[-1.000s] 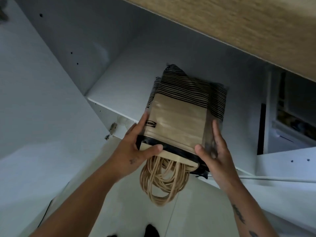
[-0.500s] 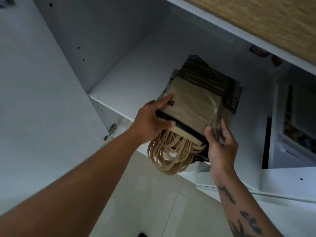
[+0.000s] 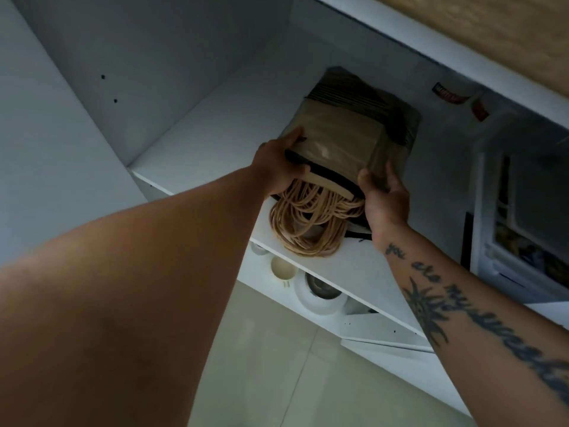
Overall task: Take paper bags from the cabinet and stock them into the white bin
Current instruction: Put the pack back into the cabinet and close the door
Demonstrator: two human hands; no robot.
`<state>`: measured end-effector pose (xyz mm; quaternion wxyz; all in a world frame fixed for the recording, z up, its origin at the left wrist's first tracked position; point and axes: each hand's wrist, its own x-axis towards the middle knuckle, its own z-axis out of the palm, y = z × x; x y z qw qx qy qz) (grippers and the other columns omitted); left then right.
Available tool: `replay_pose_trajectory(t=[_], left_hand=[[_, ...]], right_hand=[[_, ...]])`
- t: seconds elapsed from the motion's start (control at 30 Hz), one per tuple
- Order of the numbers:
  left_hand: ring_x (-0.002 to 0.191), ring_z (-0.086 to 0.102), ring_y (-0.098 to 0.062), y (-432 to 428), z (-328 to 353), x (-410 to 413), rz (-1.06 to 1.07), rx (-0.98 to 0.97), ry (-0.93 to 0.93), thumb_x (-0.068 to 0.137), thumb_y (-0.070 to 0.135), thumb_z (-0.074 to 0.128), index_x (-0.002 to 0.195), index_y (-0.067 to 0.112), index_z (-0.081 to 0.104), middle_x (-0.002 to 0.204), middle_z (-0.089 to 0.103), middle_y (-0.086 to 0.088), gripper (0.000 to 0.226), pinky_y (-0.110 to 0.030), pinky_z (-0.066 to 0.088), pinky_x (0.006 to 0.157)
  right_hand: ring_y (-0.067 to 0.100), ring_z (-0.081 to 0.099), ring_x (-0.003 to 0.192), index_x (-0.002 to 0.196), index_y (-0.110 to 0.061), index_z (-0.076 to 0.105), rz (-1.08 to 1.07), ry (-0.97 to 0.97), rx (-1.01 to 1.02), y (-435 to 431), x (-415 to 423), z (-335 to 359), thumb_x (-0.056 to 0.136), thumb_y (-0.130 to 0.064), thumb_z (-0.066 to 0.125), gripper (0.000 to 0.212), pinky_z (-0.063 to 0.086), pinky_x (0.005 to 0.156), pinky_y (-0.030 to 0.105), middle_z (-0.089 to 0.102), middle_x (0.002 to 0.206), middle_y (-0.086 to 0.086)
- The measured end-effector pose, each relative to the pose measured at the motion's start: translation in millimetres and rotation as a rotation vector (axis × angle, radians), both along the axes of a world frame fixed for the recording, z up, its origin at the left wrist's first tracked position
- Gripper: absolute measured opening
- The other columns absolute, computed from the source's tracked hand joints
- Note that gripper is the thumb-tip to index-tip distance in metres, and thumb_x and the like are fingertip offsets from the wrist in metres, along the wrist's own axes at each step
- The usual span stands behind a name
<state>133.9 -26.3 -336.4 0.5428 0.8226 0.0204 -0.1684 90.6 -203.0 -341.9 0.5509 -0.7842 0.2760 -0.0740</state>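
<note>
I see both of my hands up on a stack of paper bags [image 3: 341,140] that lies flat on the white cabinet shelf [image 3: 200,149], close to its front edge. The stack is brown with dark stripes at the far end and looks wrapped in clear film. My left hand [image 3: 277,171] grips its near left corner, with the fingers [image 3: 292,137] laid along the side and the thumb pressed on the front edge. My right hand [image 3: 385,195] grips the near right corner, thumb on top and fingers curled up the side. The tan cord handles [image 3: 308,223] spill out of the near end and hang over the shelf's edge between my wrists. On the shelf below sit a pale cup [image 3: 281,268] and a white bowl [image 3: 320,292], partly hidden by the shelf above. A wood-grain panel [image 3: 492,35] runs across the top right.
</note>
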Motion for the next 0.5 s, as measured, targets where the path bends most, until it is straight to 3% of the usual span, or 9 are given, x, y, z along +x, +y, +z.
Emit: replay_pose_trajectory(t=[0.27, 0.4, 0.5], left_hand=[[0.128, 0.041, -0.039, -1.4, 7.4, -10.6, 0.046, 0.105, 0.001, 0.087, 0.029, 0.06, 0.144, 0.041, 0.024, 0.145, 0.033, -0.015, 0.069, -0.048, 0.04, 0.106], [0.119, 0.048, -0.041, 7.3, 17.1, -20.2, 0.002, 0.14, 0.008, 0.087, 0.035, 0.055, 0.143, 0.045, 0.025, 0.137, 0.04, -0.017, 0.064, -0.051, 0.047, 0.097], [0.11, 0.054, -0.041, 19.0, 24.7, -28.1, -0.051, 0.222, -0.062, 0.092, 0.041, 0.045, 0.145, 0.039, 0.021, 0.13, 0.047, -0.02, 0.058, -0.049, 0.049, 0.093]], right_hand=[[0.032, 0.047, 0.125, 0.142, -0.041, 0.025, 0.088, 0.161, -0.119, -3.4, -9.9, 9.8, 0.083, -0.055, 0.054, 0.068, 0.041, 0.101, 0.038, 0.04, 0.144, 0.008], [0.034, 0.045, 0.127, 0.142, -0.044, 0.022, 0.097, 0.226, -0.179, -6.1, -19.5, 24.0, 0.082, -0.061, 0.047, 0.067, 0.043, 0.102, 0.047, 0.039, 0.145, 0.009], [0.034, 0.045, 0.127, 0.142, -0.043, 0.024, 0.12, 0.248, -0.249, -7.8, -33.3, 33.4, 0.085, -0.058, 0.047, 0.064, 0.042, 0.102, 0.045, 0.04, 0.144, 0.011]])
